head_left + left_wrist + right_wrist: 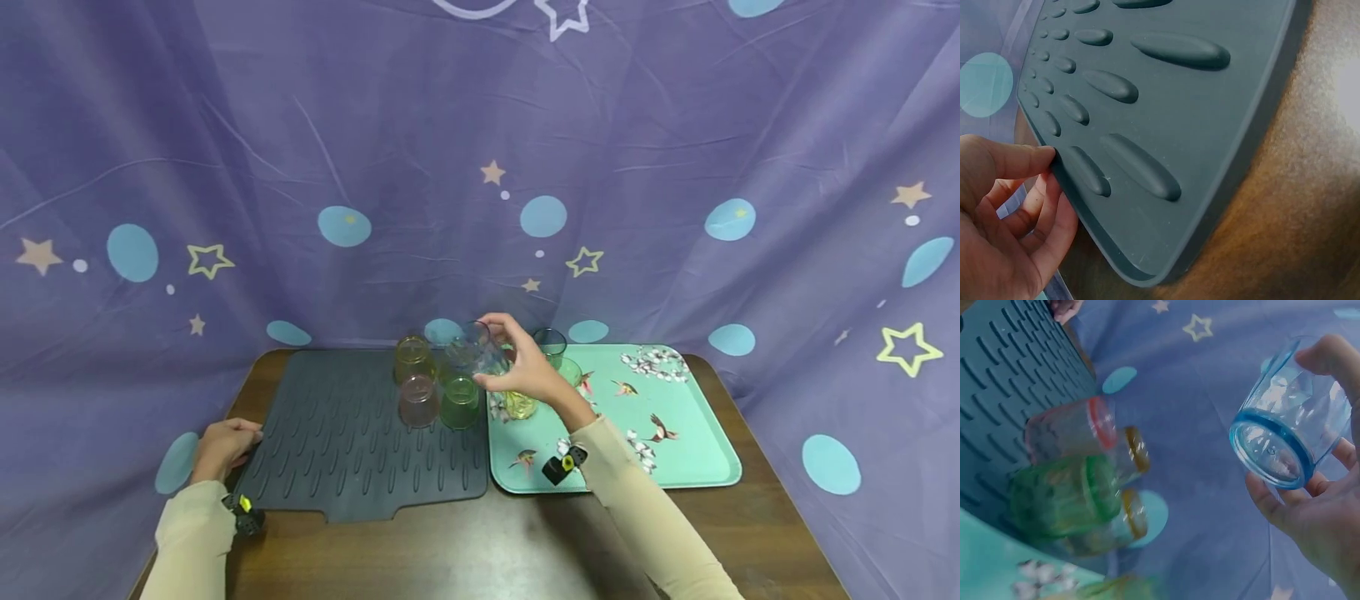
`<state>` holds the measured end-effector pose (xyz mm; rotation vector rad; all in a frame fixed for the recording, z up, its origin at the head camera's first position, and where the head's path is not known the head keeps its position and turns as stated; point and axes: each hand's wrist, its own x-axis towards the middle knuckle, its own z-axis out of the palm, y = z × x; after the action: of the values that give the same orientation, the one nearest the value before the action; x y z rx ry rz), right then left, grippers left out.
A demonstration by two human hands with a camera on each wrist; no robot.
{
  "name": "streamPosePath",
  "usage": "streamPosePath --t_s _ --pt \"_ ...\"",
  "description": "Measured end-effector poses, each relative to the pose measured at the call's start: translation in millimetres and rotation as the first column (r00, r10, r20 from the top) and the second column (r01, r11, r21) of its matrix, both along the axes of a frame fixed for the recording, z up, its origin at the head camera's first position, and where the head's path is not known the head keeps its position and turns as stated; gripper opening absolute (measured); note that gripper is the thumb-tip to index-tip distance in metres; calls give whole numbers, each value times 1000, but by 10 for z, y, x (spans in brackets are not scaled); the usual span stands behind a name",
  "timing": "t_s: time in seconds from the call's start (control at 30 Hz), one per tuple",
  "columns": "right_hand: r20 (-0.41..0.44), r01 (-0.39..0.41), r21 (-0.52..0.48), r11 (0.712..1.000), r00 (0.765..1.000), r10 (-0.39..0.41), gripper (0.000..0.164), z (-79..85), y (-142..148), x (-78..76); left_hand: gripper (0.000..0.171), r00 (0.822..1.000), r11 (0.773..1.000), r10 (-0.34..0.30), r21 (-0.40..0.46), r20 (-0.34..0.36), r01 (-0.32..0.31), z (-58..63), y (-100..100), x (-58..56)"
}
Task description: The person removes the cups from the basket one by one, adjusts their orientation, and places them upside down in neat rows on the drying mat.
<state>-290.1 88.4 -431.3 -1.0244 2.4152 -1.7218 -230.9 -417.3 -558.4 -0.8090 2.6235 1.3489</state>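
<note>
Blue glass (1285, 425) is in the air, centre of the head view, over the far right corner of the dark grey mat (322, 442). Right hand (525, 367) grips it by the sides, thumb one side, fingers the other, spread to the width of the glass; thick base points lower left in the right-wrist view, rim upper right, so tilted. Mat carries four upturned glasses in a tight two-by-two, right of its middle: pink glass (418, 402) and green glass (460, 404) nearer, two amber glasses (1135, 512) behind them. Mint tray (690, 450), right of centre, carries a yellow glass (520, 406), a pale green glass (570, 372) and a dark glass (551, 343) near its far edge, rim up; hand and forearm hide part of that group. Right forearm comes in from lower right, reaching up and left across the tray. Left hand (221, 446), lower left, pinches the mat's left edge near its front corner, thumb tip on the rim, other fingers curled in below; forearm enters from the bottom.
</note>
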Motion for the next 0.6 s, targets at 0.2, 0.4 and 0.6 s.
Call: streamPosePath --t_s 0.2,0.4,0.6 --pt "-157 -52 192 980 984 83 76 249 -470 -174 28 1000 1000 -2 -6 4 2 3 1 5" --pt "-240 -32 375 927 962 130 76 446 -893 -266 25 1000 1000 2 -3 10 -2 -5 -7 -2" --pt "-267 17 608 794 946 185 76 568 -1272 -292 27 1000 1000 -15 5 5 15 14 -12 11"
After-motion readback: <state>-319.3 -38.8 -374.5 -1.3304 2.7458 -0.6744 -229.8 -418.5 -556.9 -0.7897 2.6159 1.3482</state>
